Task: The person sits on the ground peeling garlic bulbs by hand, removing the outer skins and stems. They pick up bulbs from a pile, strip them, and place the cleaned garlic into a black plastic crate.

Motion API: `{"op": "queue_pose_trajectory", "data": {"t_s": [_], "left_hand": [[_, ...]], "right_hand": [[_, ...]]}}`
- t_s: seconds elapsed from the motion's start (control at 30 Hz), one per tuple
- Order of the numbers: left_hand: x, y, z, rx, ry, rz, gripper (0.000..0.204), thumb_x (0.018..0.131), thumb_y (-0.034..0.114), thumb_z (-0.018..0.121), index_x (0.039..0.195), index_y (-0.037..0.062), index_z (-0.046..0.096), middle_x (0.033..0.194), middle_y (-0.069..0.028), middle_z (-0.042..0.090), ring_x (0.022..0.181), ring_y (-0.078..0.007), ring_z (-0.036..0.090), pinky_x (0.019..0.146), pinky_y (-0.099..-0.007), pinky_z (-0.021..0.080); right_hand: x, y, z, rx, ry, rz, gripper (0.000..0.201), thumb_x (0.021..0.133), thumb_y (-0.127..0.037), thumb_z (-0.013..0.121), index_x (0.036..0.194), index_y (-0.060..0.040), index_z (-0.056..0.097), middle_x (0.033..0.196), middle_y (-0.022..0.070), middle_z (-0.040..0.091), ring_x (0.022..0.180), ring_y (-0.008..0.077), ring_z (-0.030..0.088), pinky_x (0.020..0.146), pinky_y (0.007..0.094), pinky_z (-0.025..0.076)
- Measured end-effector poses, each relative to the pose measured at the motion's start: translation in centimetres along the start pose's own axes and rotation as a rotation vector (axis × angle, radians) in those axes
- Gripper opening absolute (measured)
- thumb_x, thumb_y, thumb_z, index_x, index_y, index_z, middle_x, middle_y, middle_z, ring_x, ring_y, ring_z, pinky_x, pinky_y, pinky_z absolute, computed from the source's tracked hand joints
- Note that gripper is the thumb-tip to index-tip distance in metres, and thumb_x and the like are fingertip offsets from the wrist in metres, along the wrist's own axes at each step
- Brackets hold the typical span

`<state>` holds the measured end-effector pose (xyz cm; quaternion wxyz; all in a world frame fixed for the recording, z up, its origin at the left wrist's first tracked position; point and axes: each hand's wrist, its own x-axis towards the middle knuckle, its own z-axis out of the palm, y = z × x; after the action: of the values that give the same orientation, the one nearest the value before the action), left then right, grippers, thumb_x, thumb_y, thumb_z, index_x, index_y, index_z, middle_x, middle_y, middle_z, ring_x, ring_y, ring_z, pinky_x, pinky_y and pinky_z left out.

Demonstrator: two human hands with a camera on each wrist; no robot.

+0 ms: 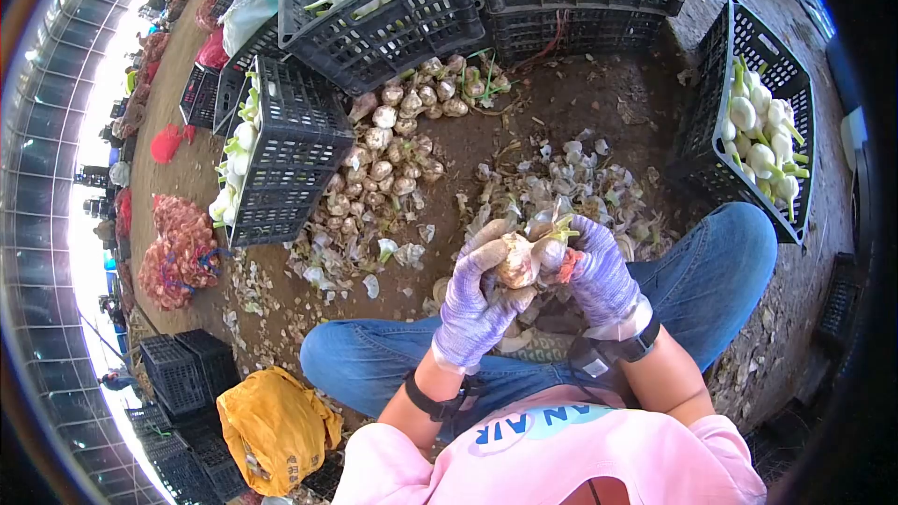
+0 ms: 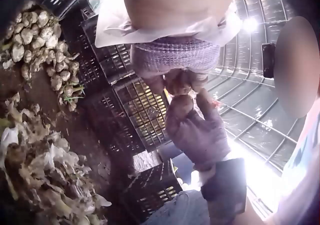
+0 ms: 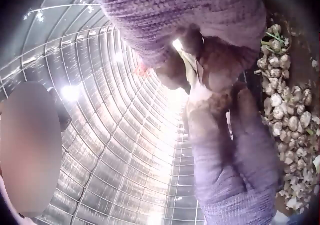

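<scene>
Both hands wear purple knit gloves with bare-looking, soiled fingertips and meet over the lap. My left hand grips a brownish garlic bulb between curled fingers and thumb. From the other side, my right hand pinches the bulb's pale stem, its green stub showing at the fingers in the head view. Something orange-red is on a right finger. In the left wrist view the fingertips of both hands come together round the bulb, which they partly hide.
Unpeeled garlic is heaped ahead-left, beside loose skins. Black crates of peeled garlic stand left, ahead and right. A yellow bag and a red net sack lie at left.
</scene>
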<state>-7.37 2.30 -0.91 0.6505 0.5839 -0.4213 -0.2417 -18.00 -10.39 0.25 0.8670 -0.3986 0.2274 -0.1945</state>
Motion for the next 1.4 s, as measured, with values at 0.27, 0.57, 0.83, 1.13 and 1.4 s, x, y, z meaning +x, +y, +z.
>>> {"op": "queue_pose_trajectory", "data": {"t_s": [0.27, 0.57, 0.83, 1.13, 1.4], "left_hand": [[-0.2, 0.6, -0.6, -0.171, 0.058, -0.222, 0.059, 0.078, 0.024, 0.071, 0.126, 0.01, 0.039, 0.135, -0.0139, 0.037, 0.12, -0.0234, 0.043, 0.098, -0.0361, 0.039], [0.0, 0.8, -0.2, -0.382, 0.16, -0.462, 0.058, 0.078, 0.04, 0.064, 0.122, 0.0076, 0.044, 0.118, -0.0121, 0.051, 0.107, -0.0225, 0.051, 0.09, -0.0342, 0.043], [0.9, -0.9, -0.3, -0.479, 0.181, -0.701, 0.068, 0.084, 0.065, 0.039, 0.115, 0.0062, 0.051, 0.091, -0.0078, 0.062, 0.076, -0.0146, 0.059, 0.066, -0.0269, 0.049], [1.7, 1.3, 0.3, -0.517, 0.21, -0.528, 0.061, 0.082, 0.048, 0.059, 0.122, 0.0047, 0.044, 0.112, -0.0118, 0.055, 0.1, -0.021, 0.057, 0.081, -0.0322, 0.05], [2.2, 3.1, -2.5, -0.556, 0.0, -0.614, 0.069, 0.067, 0.029, 0.079, 0.122, 0.0009, 0.049, 0.112, -0.012, 0.058, 0.097, -0.0212, 0.059, 0.078, -0.0284, 0.049]], "right_hand": [[0.0, -1.2, -0.4, -0.188, -0.081, 0.107, 0.028, 0.079, -0.012, 0.068, 0.104, -0.0003, 0.059, 0.092, 0.0055, 0.063, 0.083, 0.0101, 0.058, 0.075, 0.0242, 0.048], [0.4, -0.2, -0.6, -0.206, -0.069, 0.181, 0.03, 0.076, -0.012, 0.07, 0.101, 0.0003, 0.059, 0.088, 0.0062, 0.064, 0.076, 0.0127, 0.058, 0.068, 0.0267, 0.047], [0.9, 2.5, -2.3, -0.797, -0.09, -0.363, 0.035, 0.078, -0.017, 0.064, 0.103, 0.0057, 0.054, 0.097, 0.0185, 0.054, 0.091, 0.0313, 0.054, 0.08, 0.035, 0.043], [0.6, 1.8, -0.4, 0.37, -0.214, 0.185, 0.033, 0.082, -0.018, 0.06, 0.109, 0.0009, 0.055, 0.101, 0.0082, 0.061, 0.09, 0.0165, 0.059, 0.076, 0.0275, 0.047], [-0.2, 1.1, -1.2, 0.542, -0.188, 0.062, 0.037, 0.086, -0.029, 0.054, 0.102, 0.0036, 0.056, 0.089, 0.0129, 0.061, 0.078, 0.0224, 0.061, 0.072, 0.0298, 0.05]]}}
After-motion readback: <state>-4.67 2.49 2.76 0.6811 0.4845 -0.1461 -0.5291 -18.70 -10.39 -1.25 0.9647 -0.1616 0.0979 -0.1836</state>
